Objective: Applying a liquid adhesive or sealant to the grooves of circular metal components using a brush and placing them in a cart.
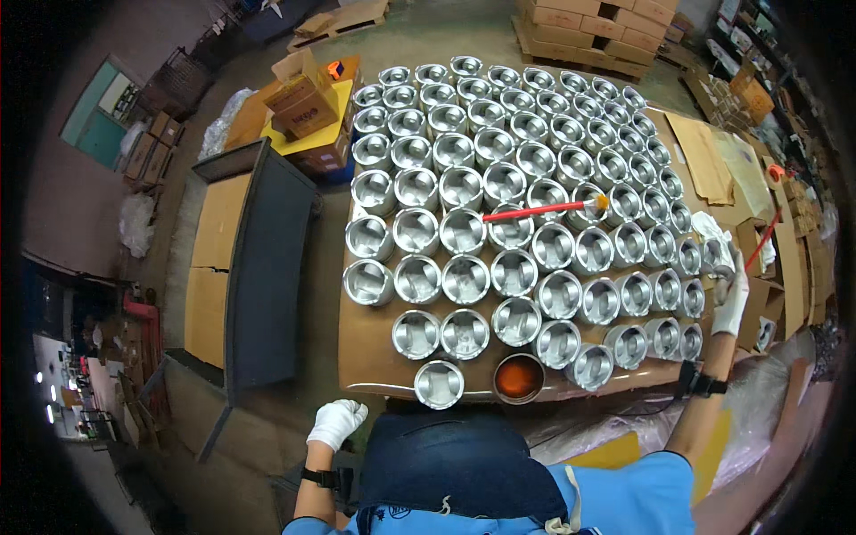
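Note:
Many silver metal pistons [465, 279] stand in rows on a table covered with brown cardboard. At the table's right side, my right hand [733, 301], in a white glove, has its fingers round the side of an end piston [716, 258]. A crumpled white cloth [710, 226] lies just beyond that piston. My left hand [337, 423], also white-gloved, is curled closed off the table's near left edge, with nothing visible in it. A red-handled brush [539, 211] rests across the piston tops. At the near edge, a round tin [519, 379] of orange-brown liquid stands beside a lone piston [439, 384].
A dark grey cart [267, 276] with cardboard in it stands left of the table. Beyond it, an open carton [303, 98] sits on a yellow surface. Stacked boxes [597, 31] stand at the back. Brown paper [700, 159] and a red stick [763, 237] lie at the right.

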A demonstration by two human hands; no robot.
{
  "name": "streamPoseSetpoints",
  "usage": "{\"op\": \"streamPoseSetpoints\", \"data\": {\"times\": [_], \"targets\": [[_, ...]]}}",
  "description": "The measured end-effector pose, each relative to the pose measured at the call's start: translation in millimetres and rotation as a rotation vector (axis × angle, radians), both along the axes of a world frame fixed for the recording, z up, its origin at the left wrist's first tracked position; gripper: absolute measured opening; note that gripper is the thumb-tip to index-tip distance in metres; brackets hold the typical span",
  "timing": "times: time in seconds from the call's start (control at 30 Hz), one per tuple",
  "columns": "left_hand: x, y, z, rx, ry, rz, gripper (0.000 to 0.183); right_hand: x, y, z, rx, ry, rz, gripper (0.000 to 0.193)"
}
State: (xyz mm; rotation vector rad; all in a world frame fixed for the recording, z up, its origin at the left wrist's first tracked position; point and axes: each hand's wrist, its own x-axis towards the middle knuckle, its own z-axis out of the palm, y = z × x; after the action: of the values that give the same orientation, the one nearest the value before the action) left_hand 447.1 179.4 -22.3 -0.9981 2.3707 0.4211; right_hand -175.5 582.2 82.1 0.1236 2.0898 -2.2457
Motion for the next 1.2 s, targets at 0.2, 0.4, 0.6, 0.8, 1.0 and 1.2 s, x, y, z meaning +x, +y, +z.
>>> {"op": "streamPoseSetpoints", "data": {"times": [0.2, 0.4, 0.6, 0.8, 1.0, 1.2], "targets": [[27.8, -69.5, -29.5, 0.077, 0.058, -0.123, 0.036, 197.0, -147.0, -1.1, 0.607, 0.424, 0.295, 0.028], [95.5, -147.4, -50.6, 0.064, 0.186, -0.259, 0.035, 377.2, -301.2, -18.2, 0.778, 0.646, 0.561, 0.025], [155.1, -202.2, -59.6, 0.076, 0.195, -0.212, 0.035, 379.1, -391.2, -39.3, 1.212, 0.967, 0.519, 0.020], [164.6, -233.8, -41.6, 0.152, 0.119, -0.091, 0.040, 319.7, -398.4, -78.3, 1.505, 0.853, 0.487, 0.032], [211.7, -268.0, -36.4, 0.183, 0.168, 0.186, 0.044, 401.6, -445.8, -24.0, 1.473, 1.114, 0.084, 0.047], [233.3, -359.5, -65.8, 0.088, 0.419, 0.485, 0.044, 501.8, -539.9, -59.3, 0.740, 0.689, 0.450, 0.027]]}}
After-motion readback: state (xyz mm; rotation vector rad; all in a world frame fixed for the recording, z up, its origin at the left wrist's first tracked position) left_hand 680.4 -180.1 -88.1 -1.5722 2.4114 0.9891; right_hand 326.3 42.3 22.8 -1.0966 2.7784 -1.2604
